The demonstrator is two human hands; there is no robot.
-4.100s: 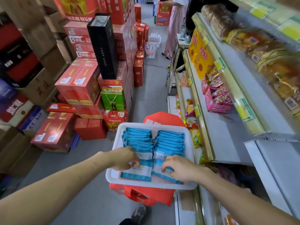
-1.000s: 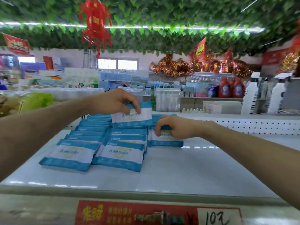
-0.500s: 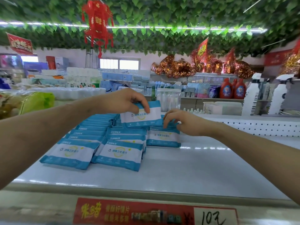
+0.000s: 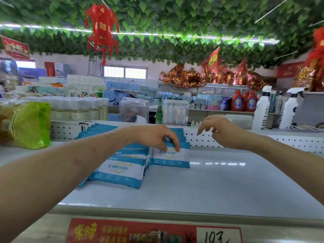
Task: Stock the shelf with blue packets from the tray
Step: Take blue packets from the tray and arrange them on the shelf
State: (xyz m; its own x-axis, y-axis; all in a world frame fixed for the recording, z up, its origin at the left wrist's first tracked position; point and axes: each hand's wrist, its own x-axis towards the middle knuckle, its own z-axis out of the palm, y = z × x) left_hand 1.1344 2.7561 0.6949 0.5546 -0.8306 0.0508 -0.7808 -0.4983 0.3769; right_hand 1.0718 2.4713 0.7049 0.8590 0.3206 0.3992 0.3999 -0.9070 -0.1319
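Rows of blue-and-white packets lie overlapping on the pale top shelf (image 4: pixel 219 186). The front packet of the middle row (image 4: pixel 121 170) faces me. My left hand (image 4: pixel 154 137) reaches over the rows and pinches the top edge of a blue packet (image 4: pixel 172 157) set down at the front of the right-hand row. My right hand (image 4: pixel 222 130) hovers above and to the right of that packet, fingers loosely spread, holding nothing. The tray is out of sight.
A green-ended bag (image 4: pixel 29 123) sits at the shelf's left. A perforated white back panel (image 4: pixel 245 141) edges the shelf behind. White spray bottles (image 4: pixel 263 109) stand far right. A red price label (image 4: pixel 154 232) runs along the shelf's front lip.
My left hand has lowered its packet onto the front of the right-hand row. My right hand has let go of the packets there and lifted up and to the right.
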